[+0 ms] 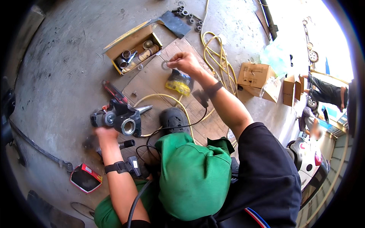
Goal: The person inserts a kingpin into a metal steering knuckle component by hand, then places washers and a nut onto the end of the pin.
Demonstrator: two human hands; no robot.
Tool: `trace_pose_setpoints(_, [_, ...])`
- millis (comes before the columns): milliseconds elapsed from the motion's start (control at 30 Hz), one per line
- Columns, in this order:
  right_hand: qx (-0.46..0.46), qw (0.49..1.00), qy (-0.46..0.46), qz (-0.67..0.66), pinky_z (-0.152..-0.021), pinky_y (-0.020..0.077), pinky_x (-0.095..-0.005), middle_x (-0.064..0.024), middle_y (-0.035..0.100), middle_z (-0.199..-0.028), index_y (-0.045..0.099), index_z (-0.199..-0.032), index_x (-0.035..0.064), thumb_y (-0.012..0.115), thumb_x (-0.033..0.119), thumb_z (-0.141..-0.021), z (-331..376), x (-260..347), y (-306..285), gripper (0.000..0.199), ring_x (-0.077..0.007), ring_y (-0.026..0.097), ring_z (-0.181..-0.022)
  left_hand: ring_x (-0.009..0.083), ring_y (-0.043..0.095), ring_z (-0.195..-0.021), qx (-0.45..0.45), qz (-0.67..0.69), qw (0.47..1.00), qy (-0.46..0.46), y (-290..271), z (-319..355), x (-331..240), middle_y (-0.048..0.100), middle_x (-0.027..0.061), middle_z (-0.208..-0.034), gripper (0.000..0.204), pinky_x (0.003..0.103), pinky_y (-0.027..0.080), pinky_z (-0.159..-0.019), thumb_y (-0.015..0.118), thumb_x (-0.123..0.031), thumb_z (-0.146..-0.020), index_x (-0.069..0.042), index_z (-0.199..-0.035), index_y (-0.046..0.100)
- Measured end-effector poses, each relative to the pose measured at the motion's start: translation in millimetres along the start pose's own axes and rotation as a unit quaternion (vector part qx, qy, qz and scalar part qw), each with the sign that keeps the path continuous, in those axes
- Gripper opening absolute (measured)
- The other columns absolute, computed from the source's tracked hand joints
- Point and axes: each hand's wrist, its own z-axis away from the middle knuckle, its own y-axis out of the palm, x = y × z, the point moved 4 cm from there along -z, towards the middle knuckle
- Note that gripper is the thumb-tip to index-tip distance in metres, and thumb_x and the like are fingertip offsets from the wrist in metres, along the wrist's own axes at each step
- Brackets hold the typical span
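Observation:
In front of me, a black cast steering knuckle (114, 117) with a bright tapered spindle and a round open bore is tilted over the floor. My left hand (106, 133) is closed against its lower left side, with most of the fingers hidden by the part. Out over the cardboard, my right hand (184, 62) pinches a thin grey ring (165, 65) between thumb and fingers. Just below that hand lies a black and yellow bag (179, 82). A small pale ring (140, 67) rests on the cardboard nearby.
An open carton (156, 38) of metal sleeves stands beyond the flattened cardboard (148, 81). Yellow hose (224, 62) coils at right, near brown boxes (254, 76). A red-handled tool (116, 92) and red-black box (86, 178) lie at left. Another person (311, 119) is far right.

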Motion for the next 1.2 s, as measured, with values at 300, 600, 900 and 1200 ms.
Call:
trace_pose_setpoints(300, [-0.041, 0.977, -0.045, 0.206, -0.077, 0.0558, -0.0395, -0.0120, 0.074, -0.086, 0.077, -0.087, 0.0116, 0.078, 0.025, -0.071, -23, 33, 41, 0.020, -0.0283, 0.071, -0.083, 0.0321, 0.057, -0.104, 0.019, 0.029, 0.999, 0.009, -11, -3, -1, 0.062, 0.0161, -0.099, 0.028, 0.045, 0.042, -0.104, 0.056, -0.031, -0.085, -0.003, -0.088, 0.059])
trace_pose_setpoints(600, [-0.078, 0.902, -0.015, 0.424, -0.077, 0.0563, -0.0430, -0.0188, 0.072, -0.087, 0.075, -0.082, 0.0068, 0.071, 0.020, -0.072, -18, 50, 27, 0.018, -0.0348, 0.070, -0.087, 0.0311, 0.059, -0.103, -0.003, 0.005, 1.000, 0.018, -2, 2, -2, 0.063, 0.0170, -0.100, 0.028, 0.044, 0.044, -0.103, 0.054, -0.028, -0.088, -0.002, -0.092, 0.061])
trace_pose_setpoints(900, [-0.164, 0.985, -0.030, 0.035, -0.064, 0.0523, -0.0299, -0.0050, 0.071, -0.074, 0.075, -0.087, 0.0011, 0.080, 0.016, -0.078, 70, -2, -79, 0.019, -0.0126, 0.063, -0.067, 0.0337, 0.053, -0.123, -0.210, -0.038, 0.977, -0.018, 7, 4, 3, 0.062, 0.0148, -0.127, 0.042, 0.055, 0.038, -0.110, 0.049, -0.038, -0.094, -0.005, -0.117, 0.063])
trace_pose_setpoints(1200, [-0.598, 0.754, 0.004, -0.273, -0.055, 0.0432, -0.0245, -0.0018, 0.064, -0.080, 0.068, -0.094, 0.0015, 0.075, 0.006, -0.082, 219, -109, -292, 0.015, -0.0088, 0.054, -0.063, 0.0279, 0.052, -0.123, 0.162, -0.049, 0.983, -0.076, -49, -31, -26, 0.060, 0.0118, -0.127, 0.036, 0.047, 0.034, -0.113, 0.043, -0.027, -0.098, -0.003, -0.119, 0.059])
